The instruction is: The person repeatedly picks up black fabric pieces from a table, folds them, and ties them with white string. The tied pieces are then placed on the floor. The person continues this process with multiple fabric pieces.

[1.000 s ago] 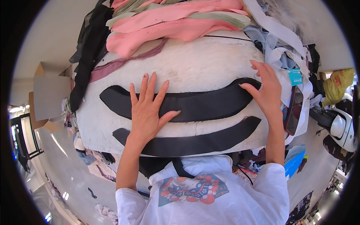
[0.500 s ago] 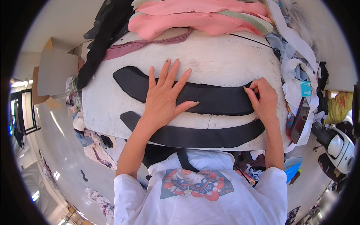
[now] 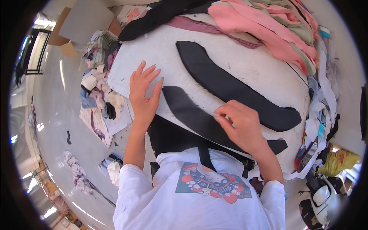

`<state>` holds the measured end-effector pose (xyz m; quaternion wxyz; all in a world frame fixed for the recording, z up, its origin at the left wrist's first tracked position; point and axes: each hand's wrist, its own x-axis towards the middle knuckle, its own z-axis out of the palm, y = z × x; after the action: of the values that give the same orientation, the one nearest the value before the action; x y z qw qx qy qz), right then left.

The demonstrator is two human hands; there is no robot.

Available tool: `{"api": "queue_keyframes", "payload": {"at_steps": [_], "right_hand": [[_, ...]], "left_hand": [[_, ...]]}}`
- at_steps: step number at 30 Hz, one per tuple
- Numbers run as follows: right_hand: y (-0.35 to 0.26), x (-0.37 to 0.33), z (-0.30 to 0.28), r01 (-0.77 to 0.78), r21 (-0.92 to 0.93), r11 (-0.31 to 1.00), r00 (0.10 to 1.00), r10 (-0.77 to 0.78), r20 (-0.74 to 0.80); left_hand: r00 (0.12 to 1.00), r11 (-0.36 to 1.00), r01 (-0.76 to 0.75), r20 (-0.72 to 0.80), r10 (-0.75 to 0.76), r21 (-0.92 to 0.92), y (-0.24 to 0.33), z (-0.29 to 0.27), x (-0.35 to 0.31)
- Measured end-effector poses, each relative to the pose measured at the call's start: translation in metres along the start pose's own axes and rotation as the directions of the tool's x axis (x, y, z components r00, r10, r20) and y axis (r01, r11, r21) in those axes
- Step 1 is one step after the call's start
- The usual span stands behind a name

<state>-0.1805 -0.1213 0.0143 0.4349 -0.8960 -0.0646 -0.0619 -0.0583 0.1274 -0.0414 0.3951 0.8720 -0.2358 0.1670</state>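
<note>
Two curved black fabric pieces lie on the pale worktable (image 3: 145,50). The farther, wider fabric piece (image 3: 237,86) is layered and rests flat, with no hand on it. Nearer to me is a narrower black fabric strip (image 3: 188,111), slightly blurred at its left end. My right hand (image 3: 243,124) is over this strip, thumb and forefinger pinched at its upper edge; the hand hides part of the strip. Beside the strip's left end, my left hand (image 3: 143,90) is raised with fingers apart, holding nothing.
Pink and grey-green fabric stacks (image 3: 264,34) lie at the far right, beside a mauve strip (image 3: 199,26) and black cloth (image 3: 161,19). White strips (image 3: 324,76) hang along the right edge. Scraps (image 3: 101,92) are heaped at the left, below a cardboard box (image 3: 84,23).
My left hand has lifted off the wider piece and moved left. My right hand has left that piece's right end and come to the nearer strip. The whole view has turned.
</note>
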Motion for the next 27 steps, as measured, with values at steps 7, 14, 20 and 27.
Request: {"api": "queue_keyframes", "payload": {"at_steps": [7,14,20,27], "right_hand": [[-0.005,0.025,0.056,0.116,-0.146,0.982,0.989,-0.100,0.107],[-0.008,0.030,0.058,0.207,-0.251,0.946,0.970,-0.165,0.177],[-0.010,0.031,0.053,0.144,-0.164,0.976,0.983,-0.122,0.137],[-0.002,0.011,0.037,0.170,-0.158,0.973,0.985,-0.163,0.055]], "left_hand": [[0.997,0.998,-0.010,0.076,0.006,0.061,-0.009,-0.004,-0.026],[0.998,0.998,0.004,0.063,-0.007,0.059,-0.012,0.002,-0.028],[0.998,0.997,0.011,0.068,-0.017,0.077,-0.016,0.001,-0.027],[0.995,0.997,0.015,0.093,-0.022,0.073,-0.016,0.004,-0.022]]}}
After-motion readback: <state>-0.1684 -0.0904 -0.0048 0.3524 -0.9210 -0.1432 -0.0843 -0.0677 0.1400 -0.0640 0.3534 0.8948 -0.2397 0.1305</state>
